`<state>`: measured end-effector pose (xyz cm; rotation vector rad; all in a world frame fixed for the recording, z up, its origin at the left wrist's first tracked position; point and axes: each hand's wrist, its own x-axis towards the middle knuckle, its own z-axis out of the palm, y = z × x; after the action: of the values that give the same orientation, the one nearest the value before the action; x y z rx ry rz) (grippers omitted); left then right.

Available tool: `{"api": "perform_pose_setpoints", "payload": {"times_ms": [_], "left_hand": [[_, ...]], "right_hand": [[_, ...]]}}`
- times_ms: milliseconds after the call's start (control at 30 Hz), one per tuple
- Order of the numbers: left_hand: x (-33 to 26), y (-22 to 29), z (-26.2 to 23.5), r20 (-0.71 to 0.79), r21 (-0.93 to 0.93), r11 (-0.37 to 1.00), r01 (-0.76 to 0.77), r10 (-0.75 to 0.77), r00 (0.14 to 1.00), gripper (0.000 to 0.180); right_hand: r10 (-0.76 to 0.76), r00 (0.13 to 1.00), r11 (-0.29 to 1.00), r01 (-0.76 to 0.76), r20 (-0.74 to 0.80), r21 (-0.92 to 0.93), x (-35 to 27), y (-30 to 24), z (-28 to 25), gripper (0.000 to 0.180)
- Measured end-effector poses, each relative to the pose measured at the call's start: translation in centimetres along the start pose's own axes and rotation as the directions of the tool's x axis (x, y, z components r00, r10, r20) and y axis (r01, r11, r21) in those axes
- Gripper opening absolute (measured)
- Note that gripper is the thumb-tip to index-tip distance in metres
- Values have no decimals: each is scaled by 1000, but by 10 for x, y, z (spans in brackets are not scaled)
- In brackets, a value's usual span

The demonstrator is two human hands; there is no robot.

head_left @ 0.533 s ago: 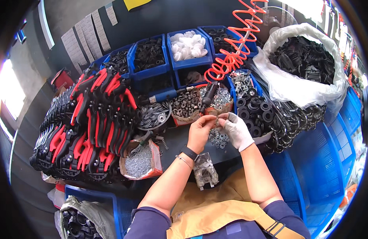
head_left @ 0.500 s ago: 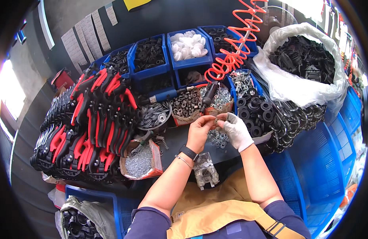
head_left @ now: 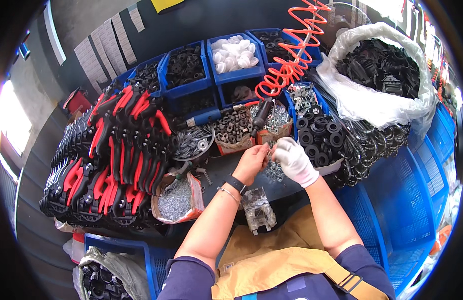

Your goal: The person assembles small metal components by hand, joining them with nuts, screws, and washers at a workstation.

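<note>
Over the near edge of the bench my two hands come together, fingertips almost touching. My bare left hand (head_left: 253, 162) is closed in a pinch; whatever is between its fingers is too small to name. My right hand (head_left: 293, 161), in a white glove, is curled with its fingers closed, and its grip is hidden. Just beneath them lies a loose pile of small metal nuts or washers (head_left: 274, 171). Beyond the hands a dark pneumatic screwdriver (head_left: 262, 118) hangs on a coiled red hose (head_left: 286, 75). A metal fixture (head_left: 258, 209) stands at the bench edge below the hands.
Red-and-black handled tools (head_left: 124, 150) are stacked at the left. A box of small metal pins (head_left: 175, 202) sits beside them. Blue bins (head_left: 237, 75) line the back. Black rings (head_left: 319, 140) and a plastic-lined sack (head_left: 351, 112) are at the right, above stacked blue crates (head_left: 399, 210).
My gloved right hand has turned and curled its fingers inward. My left hand has shifted slightly lower. The view has moved a little.
</note>
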<state>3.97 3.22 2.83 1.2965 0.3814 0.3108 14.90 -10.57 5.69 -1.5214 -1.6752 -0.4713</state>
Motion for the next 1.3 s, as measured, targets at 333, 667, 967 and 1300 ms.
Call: {"api": "perform_pose_setpoints", "payload": {"times_ms": [333, 667, 967, 1300], "left_hand": [[30, -7, -3, 100, -211, 907, 365, -351, 931, 26], [40, -16, -11, -96, 597, 794, -113, 210, 973, 30], [25, -22, -1, -51, 691, 589, -418, 618, 785, 28], [17, -15, 12, -120, -229, 913, -337, 317, 941, 32]], "right_hand": [[-545, 819, 820, 565, 180, -92, 3, -3, 9, 21], [304, 949, 948, -311, -89, -75, 4, 11, 17, 10], [776, 555, 135, -610, 299, 781, 9, 19, 16, 17], [770, 545, -12, -509, 333, 861, -2, 23, 27, 14]]}}
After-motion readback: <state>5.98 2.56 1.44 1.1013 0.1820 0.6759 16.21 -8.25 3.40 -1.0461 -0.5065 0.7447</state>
